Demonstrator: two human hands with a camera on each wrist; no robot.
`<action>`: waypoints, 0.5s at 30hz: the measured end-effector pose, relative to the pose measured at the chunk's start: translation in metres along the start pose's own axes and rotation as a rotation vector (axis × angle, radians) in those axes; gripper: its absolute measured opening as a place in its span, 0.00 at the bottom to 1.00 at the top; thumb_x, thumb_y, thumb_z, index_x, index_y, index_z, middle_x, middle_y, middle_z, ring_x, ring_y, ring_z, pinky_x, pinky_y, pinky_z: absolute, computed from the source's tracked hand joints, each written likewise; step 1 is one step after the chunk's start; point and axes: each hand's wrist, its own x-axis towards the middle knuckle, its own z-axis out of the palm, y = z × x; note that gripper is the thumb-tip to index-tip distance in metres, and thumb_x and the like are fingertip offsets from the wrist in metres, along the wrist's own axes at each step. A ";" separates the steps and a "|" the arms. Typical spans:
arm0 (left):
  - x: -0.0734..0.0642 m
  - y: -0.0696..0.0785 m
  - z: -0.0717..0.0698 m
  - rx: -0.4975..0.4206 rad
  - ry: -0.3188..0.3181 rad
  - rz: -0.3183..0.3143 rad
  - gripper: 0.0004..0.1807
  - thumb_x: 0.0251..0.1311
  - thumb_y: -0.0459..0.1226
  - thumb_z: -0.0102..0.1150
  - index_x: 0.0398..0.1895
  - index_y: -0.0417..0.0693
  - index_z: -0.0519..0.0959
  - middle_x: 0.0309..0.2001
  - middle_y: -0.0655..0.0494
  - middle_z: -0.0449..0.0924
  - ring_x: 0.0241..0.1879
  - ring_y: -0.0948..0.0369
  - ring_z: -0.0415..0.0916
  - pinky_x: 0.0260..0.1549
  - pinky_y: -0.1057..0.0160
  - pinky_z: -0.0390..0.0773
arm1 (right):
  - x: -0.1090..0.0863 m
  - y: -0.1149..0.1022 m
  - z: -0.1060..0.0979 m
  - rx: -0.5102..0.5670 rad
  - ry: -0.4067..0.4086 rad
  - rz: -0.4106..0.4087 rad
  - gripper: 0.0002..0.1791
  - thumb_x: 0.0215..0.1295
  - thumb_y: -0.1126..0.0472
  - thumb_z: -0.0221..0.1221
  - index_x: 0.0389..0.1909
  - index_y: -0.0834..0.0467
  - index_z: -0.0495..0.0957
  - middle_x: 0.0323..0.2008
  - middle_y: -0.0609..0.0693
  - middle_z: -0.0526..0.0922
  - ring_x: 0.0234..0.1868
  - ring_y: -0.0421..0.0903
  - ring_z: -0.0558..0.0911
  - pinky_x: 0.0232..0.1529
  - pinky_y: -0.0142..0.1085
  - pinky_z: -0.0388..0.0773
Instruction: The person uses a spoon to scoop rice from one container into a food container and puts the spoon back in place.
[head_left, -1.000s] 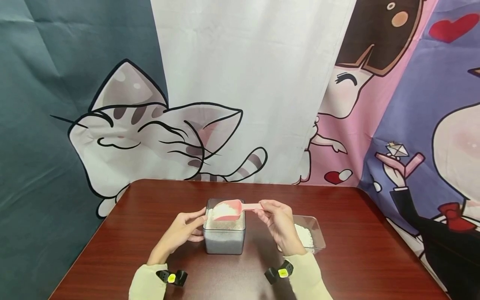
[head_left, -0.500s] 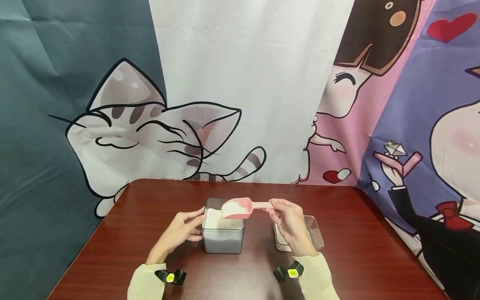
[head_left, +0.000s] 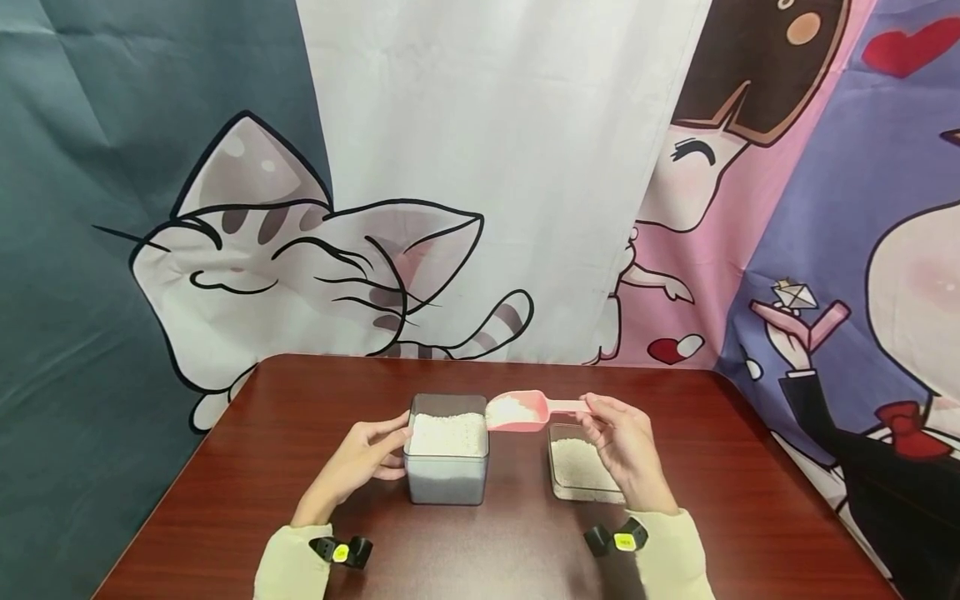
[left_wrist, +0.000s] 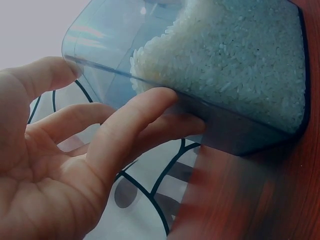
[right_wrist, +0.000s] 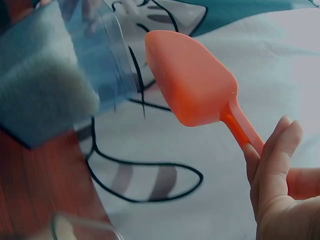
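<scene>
My right hand (head_left: 626, 446) pinches the handle end of a pink scoop (head_left: 517, 411), which carries white rice. The scoop is held level just right of a translucent grey storage box (head_left: 447, 482). White rice (head_left: 450, 434) fills much of that box, seen up close as rice grains (left_wrist: 240, 60) in the left wrist view. My left hand (head_left: 354, 467) rests its extended fingers against the box's left wall. Only the scoop's underside (right_wrist: 192, 82) shows in the right wrist view, so its load is hidden there.
A shallow clear container (head_left: 558, 492) of rice sits right of the box, partly hidden by my right hand. Both containers stand on a reddish-brown wooden table (head_left: 315, 383). Behind it hangs a printed cartoon cloth (head_left: 510, 167).
My right hand has moved the loaded scoop rightward from over the box to beside its right rim. More of the rice in the box shows. My left hand stays against the box.
</scene>
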 end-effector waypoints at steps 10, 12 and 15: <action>0.000 0.000 0.000 0.004 -0.003 -0.002 0.31 0.61 0.42 0.55 0.64 0.36 0.62 0.54 0.31 0.71 0.34 0.48 0.81 0.34 0.45 0.79 | -0.001 -0.031 -0.040 0.051 0.028 0.002 0.11 0.63 0.71 0.53 0.30 0.62 0.84 0.28 0.53 0.84 0.24 0.42 0.83 0.30 0.27 0.81; 0.000 0.001 0.000 0.006 -0.004 -0.001 0.31 0.61 0.42 0.55 0.64 0.36 0.62 0.54 0.31 0.71 0.34 0.49 0.81 0.34 0.45 0.80 | -0.001 -0.036 -0.048 0.057 0.030 -0.005 0.11 0.64 0.71 0.52 0.30 0.63 0.84 0.28 0.53 0.84 0.24 0.41 0.82 0.29 0.27 0.81; -0.001 0.002 -0.001 0.011 -0.001 -0.008 0.31 0.61 0.42 0.56 0.64 0.36 0.63 0.54 0.31 0.71 0.34 0.49 0.81 0.34 0.46 0.80 | -0.001 -0.041 -0.059 0.068 0.047 -0.007 0.12 0.64 0.71 0.52 0.31 0.63 0.84 0.28 0.53 0.84 0.23 0.41 0.82 0.30 0.27 0.81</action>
